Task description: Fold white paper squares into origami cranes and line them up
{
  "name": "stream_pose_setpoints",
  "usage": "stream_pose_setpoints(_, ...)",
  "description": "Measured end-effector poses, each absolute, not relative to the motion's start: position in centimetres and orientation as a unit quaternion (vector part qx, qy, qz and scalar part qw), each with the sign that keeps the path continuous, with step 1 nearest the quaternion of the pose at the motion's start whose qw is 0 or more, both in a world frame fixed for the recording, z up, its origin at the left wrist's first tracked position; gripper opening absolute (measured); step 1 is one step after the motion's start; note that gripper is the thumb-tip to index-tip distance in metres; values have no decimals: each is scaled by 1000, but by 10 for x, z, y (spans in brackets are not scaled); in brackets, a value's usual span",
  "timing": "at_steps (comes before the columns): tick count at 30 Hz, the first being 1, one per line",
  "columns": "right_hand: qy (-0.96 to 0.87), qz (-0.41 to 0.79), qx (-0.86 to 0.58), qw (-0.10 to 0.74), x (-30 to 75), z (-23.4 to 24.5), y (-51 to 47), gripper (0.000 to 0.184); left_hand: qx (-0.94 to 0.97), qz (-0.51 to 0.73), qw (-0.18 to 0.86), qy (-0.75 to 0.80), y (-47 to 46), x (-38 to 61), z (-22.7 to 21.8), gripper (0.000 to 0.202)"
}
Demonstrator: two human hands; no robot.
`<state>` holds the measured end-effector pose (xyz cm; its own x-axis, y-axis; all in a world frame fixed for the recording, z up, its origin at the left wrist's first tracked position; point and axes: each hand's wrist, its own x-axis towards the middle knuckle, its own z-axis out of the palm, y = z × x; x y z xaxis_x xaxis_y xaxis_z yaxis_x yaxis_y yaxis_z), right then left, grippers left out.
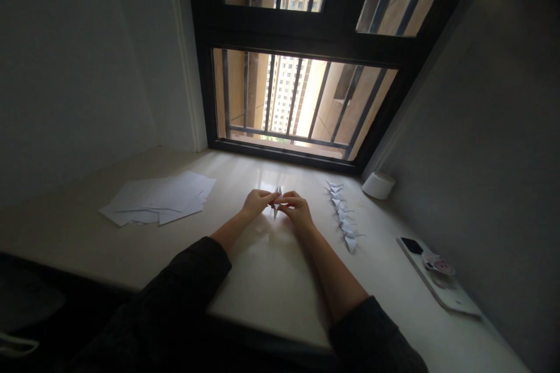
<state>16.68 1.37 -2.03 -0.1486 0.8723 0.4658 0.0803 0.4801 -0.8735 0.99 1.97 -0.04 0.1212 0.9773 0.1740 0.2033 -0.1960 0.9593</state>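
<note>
A small piece of folded white paper (276,211), pointed at its top and bottom ends, is held between both hands above the pale counter (262,280). My left hand (257,203) pinches it from the left side. From the right, the fingers of my right hand (298,208) close on it, thumb and fingertips near its middle. The fingers hide most of the centre folds. To the right, several folded paper cranes (339,207) stand in a row on the counter.
A loose stack of white paper sheets (161,195) lies at the left. Near the right wall are a small white round object (378,185) and a phone (441,280) with a grip on its back. A dark-framed window (284,154) rises behind the counter.
</note>
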Motion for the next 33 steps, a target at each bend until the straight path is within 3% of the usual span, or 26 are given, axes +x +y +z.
stream_pose_setpoints(7, -629, 487, -330, 508, 167, -22, 14, 26, 615, 457, 418, 488, 19, 9, -1, 42)
stream_pose_setpoints(12, -622, 483, -340, 515, 166, -21, 12, 26, 608, 467, 409, 495, 20, 11, -4, 44)
stream_pose_setpoints(22, -595, 449, -373, 552, 163, -11, 8, 30, 566, 476, 499, 452, 15, 14, 4, 39)
stream_pose_setpoints(33, -474, 427, -413, 651, 155, -17, 8, 37, 616, 506, 413, 441, 10, 26, 0, 31)
